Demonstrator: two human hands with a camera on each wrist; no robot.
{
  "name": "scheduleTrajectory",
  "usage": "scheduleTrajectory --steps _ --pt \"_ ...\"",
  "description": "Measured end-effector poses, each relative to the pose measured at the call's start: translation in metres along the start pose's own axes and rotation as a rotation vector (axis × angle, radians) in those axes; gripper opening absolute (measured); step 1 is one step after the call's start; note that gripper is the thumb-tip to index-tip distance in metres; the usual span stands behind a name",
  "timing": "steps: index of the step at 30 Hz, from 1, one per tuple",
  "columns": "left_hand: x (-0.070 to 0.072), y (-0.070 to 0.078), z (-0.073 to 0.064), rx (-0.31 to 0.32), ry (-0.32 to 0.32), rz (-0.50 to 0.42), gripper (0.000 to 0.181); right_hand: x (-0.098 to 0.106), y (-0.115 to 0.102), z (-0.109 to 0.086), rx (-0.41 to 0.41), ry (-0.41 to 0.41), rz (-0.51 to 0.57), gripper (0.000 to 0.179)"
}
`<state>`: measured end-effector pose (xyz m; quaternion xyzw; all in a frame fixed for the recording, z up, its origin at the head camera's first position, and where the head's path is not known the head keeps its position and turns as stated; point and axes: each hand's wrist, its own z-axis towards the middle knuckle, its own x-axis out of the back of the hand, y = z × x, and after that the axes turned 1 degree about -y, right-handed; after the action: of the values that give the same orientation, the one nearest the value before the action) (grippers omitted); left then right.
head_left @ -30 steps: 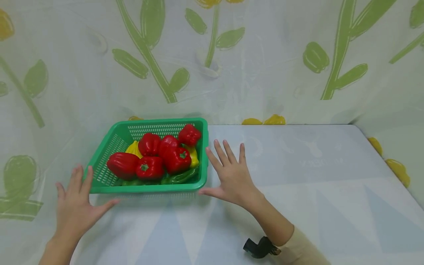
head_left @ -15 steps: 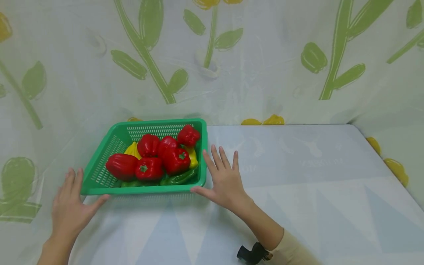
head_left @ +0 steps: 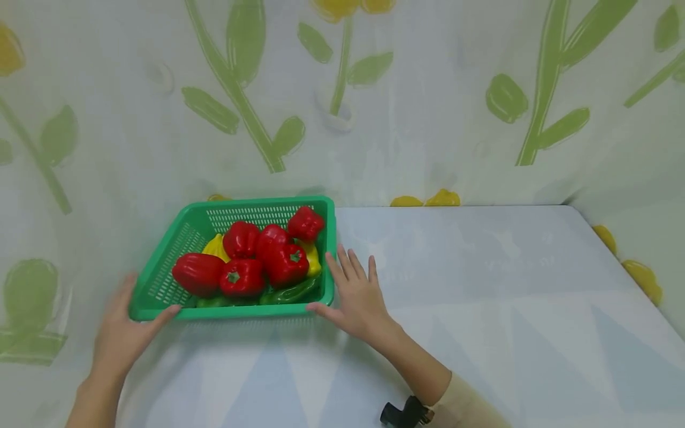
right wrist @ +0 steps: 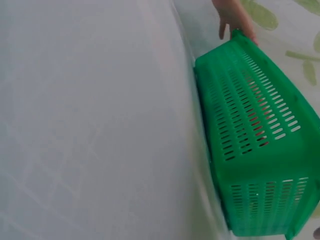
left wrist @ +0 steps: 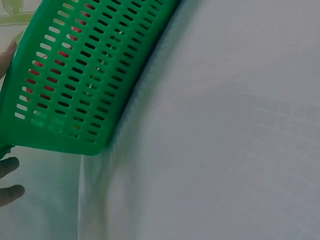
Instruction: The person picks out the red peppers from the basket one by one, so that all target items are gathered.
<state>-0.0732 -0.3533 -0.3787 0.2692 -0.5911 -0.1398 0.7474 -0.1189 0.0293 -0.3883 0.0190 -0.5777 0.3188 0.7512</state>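
A green plastic basket [head_left: 251, 312] with slotted walls stands at the table's back left, holding several red bell peppers [head_left: 243, 277]. Two yellow pieces [head_left: 216, 246] show partly behind them, and a long green pepper [head_left: 291, 293] lies along the front. My left hand [head_left: 119, 333] is at the basket's front left corner, thumb by the front rim and fingers stretched along the left side. In the left wrist view its fingertips [left wrist: 11, 193] stand apart from the wall. My right hand [head_left: 360, 303] has its fingers spread straight beside the right wall, its thumb close to the front right corner.
A white tabletop [head_left: 455, 345] with pale blue triangles extends to the right and front. Behind and beside it hangs a pale curtain [head_left: 428, 119] printed with green leaves and yellow flowers. A black wrist device [head_left: 402, 413] sits near the right sleeve [head_left: 465, 404].
My right hand has moved left, in towards the basket's right side. My left hand has come in to the front left corner. Basket and contents look unmoved on the table.
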Motion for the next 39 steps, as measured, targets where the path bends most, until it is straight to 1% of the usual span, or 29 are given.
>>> scheduleTrajectory --steps 3,5,10,12,14,18,20,21,23,26,28,30,31,33,37,39 --pt "-0.002 -0.004 0.002 0.007 -0.063 -0.060 0.089 -0.002 0.001 -0.002 -0.048 -0.053 0.066 0.088" --pt "-0.002 -0.008 0.003 0.020 -0.087 -0.100 0.088 -0.004 0.002 -0.003 -0.071 -0.088 0.108 0.087" --pt "0.000 -0.017 0.005 0.126 -0.154 -0.202 0.089 -0.005 0.004 0.000 -0.083 -0.145 0.195 0.087" --pt "0.000 -0.020 0.005 0.147 -0.174 -0.248 0.089 -0.006 0.004 0.001 -0.088 -0.158 0.231 0.087" --pt "-0.001 -0.021 0.005 0.152 -0.168 -0.293 0.088 -0.007 0.004 0.002 -0.096 -0.168 0.260 0.088" --pt "-0.006 -0.023 0.003 0.166 -0.136 -0.352 0.083 -0.009 0.004 0.002 -0.108 -0.172 0.321 0.089" --pt "-0.009 -0.024 0.003 0.172 -0.124 -0.375 0.081 -0.011 0.005 0.001 -0.111 -0.172 0.373 0.089" --pt "-0.009 -0.025 0.002 0.173 -0.123 -0.401 0.081 -0.012 0.005 0.001 -0.117 -0.175 0.407 0.089" --pt "-0.010 -0.026 0.002 0.174 -0.126 -0.487 0.080 -0.015 0.005 -0.001 -0.142 -0.191 0.487 0.089" --pt "-0.012 -0.028 0.003 0.167 -0.139 -0.674 0.080 -0.020 0.004 -0.003 -0.187 -0.203 0.622 0.087" --pt "-0.014 -0.030 0.004 0.156 -0.145 -0.800 0.079 -0.022 0.003 -0.003 -0.206 -0.202 0.716 0.087" --pt "-0.016 -0.032 0.005 0.129 -0.147 -0.888 0.076 -0.024 0.003 -0.004 -0.211 -0.196 0.798 0.086" --pt "-0.017 -0.033 0.006 0.106 -0.148 -0.916 0.073 -0.024 0.003 -0.004 -0.211 -0.193 0.839 0.086" --pt "-0.017 -0.036 0.008 0.043 -0.162 -0.940 0.070 -0.025 0.003 -0.004 -0.215 -0.191 0.920 0.085" --pt "-0.015 -0.043 0.011 -0.097 -0.225 -0.967 0.068 -0.027 0.002 -0.003 -0.240 -0.201 1.051 0.083" --pt "-0.013 -0.045 0.013 -0.137 -0.257 -0.991 0.068 -0.028 0.002 -0.002 -0.255 -0.200 1.099 0.082"
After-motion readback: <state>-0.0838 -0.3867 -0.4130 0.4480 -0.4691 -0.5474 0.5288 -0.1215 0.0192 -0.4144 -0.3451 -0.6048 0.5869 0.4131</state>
